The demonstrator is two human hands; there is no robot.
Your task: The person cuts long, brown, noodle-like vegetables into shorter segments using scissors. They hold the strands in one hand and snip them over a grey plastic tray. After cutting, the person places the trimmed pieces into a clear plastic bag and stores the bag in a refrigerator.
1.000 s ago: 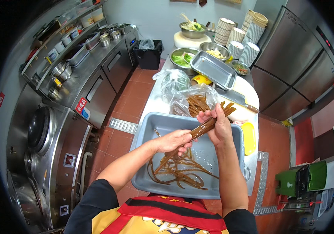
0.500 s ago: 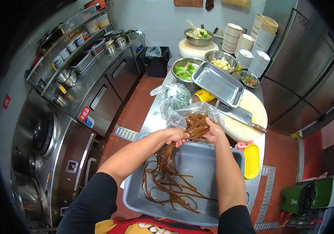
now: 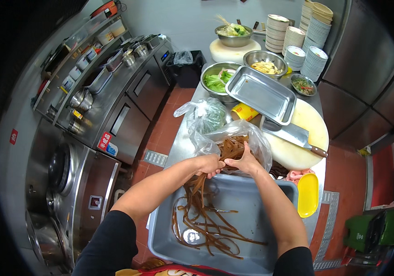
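Observation:
A long bundle of glossy, flat brown noodle-like strands [image 3: 202,193] runs from a clear plastic bag [image 3: 257,138] down into a grey-blue plastic tub [image 3: 252,216]. My left hand [image 3: 209,165] is closed around the bundle above the tub's far rim, and the loose ends trail over the tub floor. Close beside it, my right hand [image 3: 245,162] grips the upper strands at the bag's mouth, thumb on top; its other fingers are partly hidden. More strands lie inside the bag.
Behind the bag are a knotted bag of greens [image 3: 210,115], a metal tray [image 3: 262,94] and a cleaver [image 3: 293,135] on a round white board [image 3: 314,117]. A yellow dish [image 3: 308,195] sits right of the tub. Food bowls and stacked plates [image 3: 277,34] stand farther back.
My right hand has moved in toward my left, so the two now nearly touch. The view has shifted slightly. Both hands keep hold of the strands.

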